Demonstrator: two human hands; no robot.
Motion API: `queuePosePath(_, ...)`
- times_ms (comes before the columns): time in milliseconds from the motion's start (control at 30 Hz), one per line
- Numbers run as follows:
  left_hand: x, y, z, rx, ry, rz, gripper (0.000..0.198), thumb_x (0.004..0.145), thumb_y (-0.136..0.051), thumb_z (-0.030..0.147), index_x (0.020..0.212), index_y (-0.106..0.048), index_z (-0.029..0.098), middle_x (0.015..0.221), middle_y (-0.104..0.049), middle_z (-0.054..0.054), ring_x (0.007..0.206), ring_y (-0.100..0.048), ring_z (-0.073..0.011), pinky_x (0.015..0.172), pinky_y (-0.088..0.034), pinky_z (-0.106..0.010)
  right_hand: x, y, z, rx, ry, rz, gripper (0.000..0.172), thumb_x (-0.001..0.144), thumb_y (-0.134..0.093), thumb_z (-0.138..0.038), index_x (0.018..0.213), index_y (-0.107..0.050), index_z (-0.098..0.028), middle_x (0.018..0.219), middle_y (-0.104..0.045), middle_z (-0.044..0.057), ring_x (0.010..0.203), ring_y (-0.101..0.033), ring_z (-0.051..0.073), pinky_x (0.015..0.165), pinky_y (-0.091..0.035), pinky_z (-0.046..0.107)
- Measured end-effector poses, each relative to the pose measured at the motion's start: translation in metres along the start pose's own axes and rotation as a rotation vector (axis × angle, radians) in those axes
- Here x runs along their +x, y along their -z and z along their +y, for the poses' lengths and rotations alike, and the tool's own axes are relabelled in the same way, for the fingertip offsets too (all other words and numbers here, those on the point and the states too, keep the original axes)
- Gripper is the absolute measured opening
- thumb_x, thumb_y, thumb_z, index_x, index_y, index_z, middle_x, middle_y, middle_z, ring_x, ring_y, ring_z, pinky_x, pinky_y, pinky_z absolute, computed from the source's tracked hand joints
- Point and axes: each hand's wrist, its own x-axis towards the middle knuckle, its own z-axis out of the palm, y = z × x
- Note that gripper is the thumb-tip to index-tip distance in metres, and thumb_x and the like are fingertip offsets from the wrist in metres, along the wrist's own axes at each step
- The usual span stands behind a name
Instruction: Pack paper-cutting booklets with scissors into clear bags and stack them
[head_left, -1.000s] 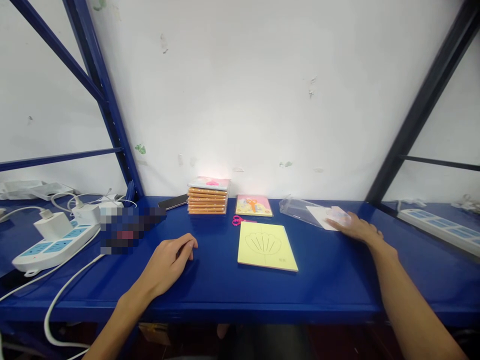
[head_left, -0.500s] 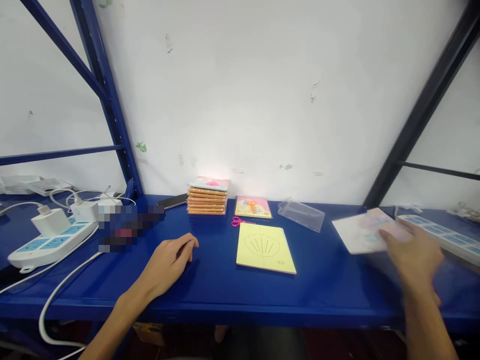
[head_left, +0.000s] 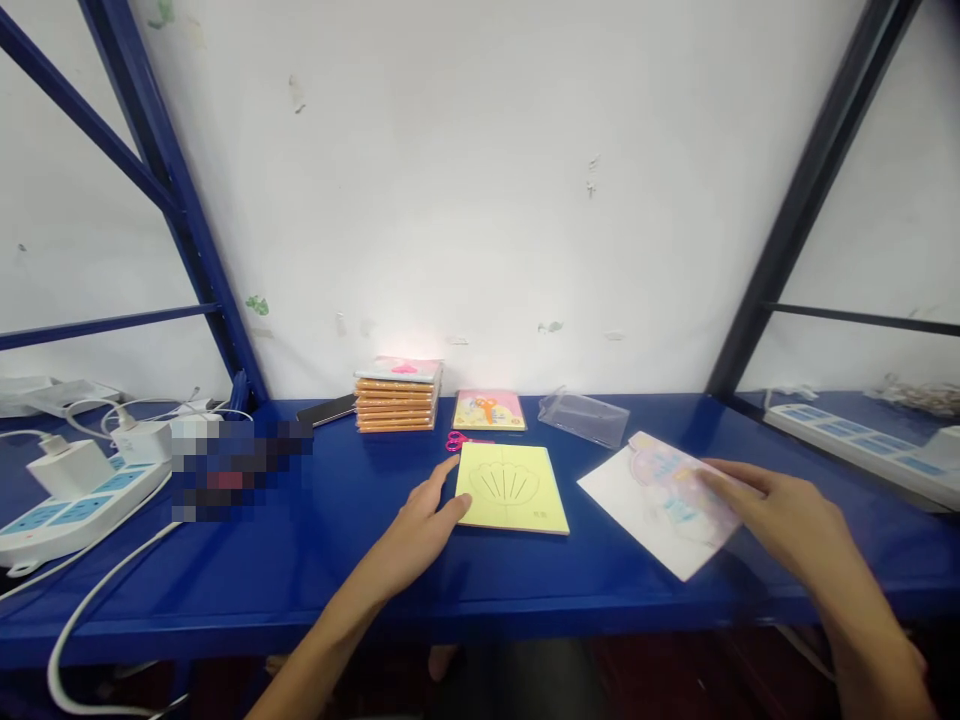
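A pad of square yellow paper (head_left: pixel 514 495) with a printed shell outline lies on the blue table. My left hand (head_left: pixel 427 515) is at its left edge, thumb touching the top sheet and forefinger stretched along the side; the fingers are apart. To the right, my right hand (head_left: pixel 772 500) pinches a white sheet with a pastel cartoon print (head_left: pixel 660 500) by its right side, thumb on top. That sheet is tilted, low over the table. Pink-handled scissors (head_left: pixel 459 441) lie behind the pad, partly covered by it.
Orange-edged packs (head_left: pixel 394 405) are stacked near the wall. Beside them lie a printed booklet (head_left: pixel 491 410) and a clear plastic sleeve (head_left: pixel 585 418). Power strips (head_left: pixel 90 500) with chargers and white cables occupy the left; another strip (head_left: pixel 855 450) is at right. Blue metal posts (head_left: pixel 180 200) flank the table.
My left hand has moved right from the bare table to the yellow pad, and its curled fingers have spread. My right hand has brought the printed sheet leftward and nearer, turning it.
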Motion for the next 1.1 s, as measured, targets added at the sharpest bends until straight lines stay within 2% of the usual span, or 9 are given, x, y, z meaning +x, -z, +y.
queuePosePath(133,0.006,0.001,0.016,-0.287,0.011,-0.068,0.064,0.094,-0.048,0.039,0.156,-0.034,0.027,0.152,-0.053,-0.011,0.149,-0.038,-0.0262,0.119,-0.03,-0.049,-0.014,-0.003,-0.024,-0.068,-0.032,0.009,0.05,0.085,-0.054,-0.058,0.115,-0.079,-0.027,0.099,-0.079,0.015,0.099,-0.069,0.047,0.079,-0.052,0.052)
queuePosePath(367,0.013,0.012,0.027,-0.38,0.05,-0.167,0.063,0.091,-0.044,0.035,0.153,-0.036,0.027,0.148,-0.057,-0.012,0.144,-0.046,-0.0249,0.108,-0.043,-0.045,-0.033,-0.006,-0.065,-0.066,0.035,-0.031,0.045,0.088,-0.054,-0.054,0.116,-0.078,-0.029,0.101,-0.079,0.013,0.093,-0.071,0.042,0.072,-0.051,0.046)
queuePosePath(467,0.027,0.016,0.029,-0.197,0.017,-0.106,0.055,0.09,-0.048,0.039,0.143,-0.049,0.028,0.146,-0.059,-0.011,0.139,-0.051,-0.0272,0.105,-0.046,-0.045,-0.032,-0.006,-0.066,-0.036,0.031,-0.06,0.042,0.088,-0.056,-0.054,0.115,-0.077,-0.03,0.102,-0.079,0.011,0.095,-0.071,0.042,0.073,-0.051,0.046)
queuePosePath(567,0.053,0.017,0.035,0.177,-0.237,-0.016,0.039,0.087,-0.054,0.038,0.121,-0.066,0.022,0.136,-0.066,-0.012,0.13,-0.058,-0.0302,0.105,-0.045,-0.045,-0.026,-0.006,-0.058,0.001,0.048,-0.074,0.04,0.088,-0.057,-0.054,0.115,-0.076,-0.03,0.102,-0.08,0.009,0.097,-0.071,0.041,0.078,-0.051,0.047)
queuePosePath(633,0.075,0.016,0.043,0.406,-0.415,-0.12,0.038,0.09,-0.049,0.036,0.118,-0.069,0.02,0.134,-0.067,-0.013,0.126,-0.061,-0.0302,0.104,-0.046,-0.044,-0.023,-0.006,-0.052,0.018,0.052,-0.095,0.042,0.09,-0.054,-0.055,0.117,-0.075,-0.031,0.1,-0.08,0.008,0.098,-0.071,0.04,0.081,-0.051,0.048)
queuePosePath(767,0.123,0.004,0.058,0.514,-0.492,-0.284,0.056,0.081,-0.065,0.039,0.132,-0.064,0.015,0.142,-0.062,-0.017,0.132,-0.056,-0.0346,0.109,-0.041,-0.046,-0.025,-0.007,-0.047,0.008,0.05,-0.191,0.061,0.087,-0.053,-0.067,0.135,-0.065,-0.031,0.108,-0.079,0.011,0.103,-0.069,0.044,0.086,-0.05,0.054)
queuePosePath(933,0.164,-0.018,0.065,0.587,-0.49,-0.512,0.078,0.074,-0.071,0.055,0.139,-0.06,0.012,0.123,-0.072,-0.017,0.11,-0.069,-0.0311,0.094,-0.052,-0.041,-0.038,-0.005,-0.044,0.136,0.16,-0.551,0.11,0.068,-0.08,-0.061,0.161,-0.031,-0.03,0.135,-0.068,0.012,0.112,-0.069,0.038,0.095,-0.052,0.045)
queuePosePath(1000,0.173,-0.024,0.068,0.63,-0.472,-0.568,0.08,0.068,-0.075,0.057,0.134,-0.063,0.014,0.124,-0.072,-0.016,0.11,-0.068,-0.0314,0.093,-0.052,-0.04,-0.039,-0.005,-0.044,0.178,0.188,-0.624,0.113,0.067,-0.083,-0.056,0.162,-0.027,-0.032,0.14,-0.065,0.01,0.115,-0.068,0.035,0.096,-0.052,0.04)
queuePosePath(1100,0.181,-0.029,0.073,0.69,-0.428,-0.631,0.082,0.059,-0.081,0.058,0.13,-0.067,0.019,0.125,-0.071,-0.012,0.11,-0.068,-0.031,0.094,-0.052,-0.04,-0.037,-0.007,-0.044,0.119,0.203,-0.598,0.104,0.069,-0.081,-0.054,0.159,-0.034,-0.031,0.141,-0.064,0.009,0.121,-0.064,0.037,0.1,-0.05,0.042)
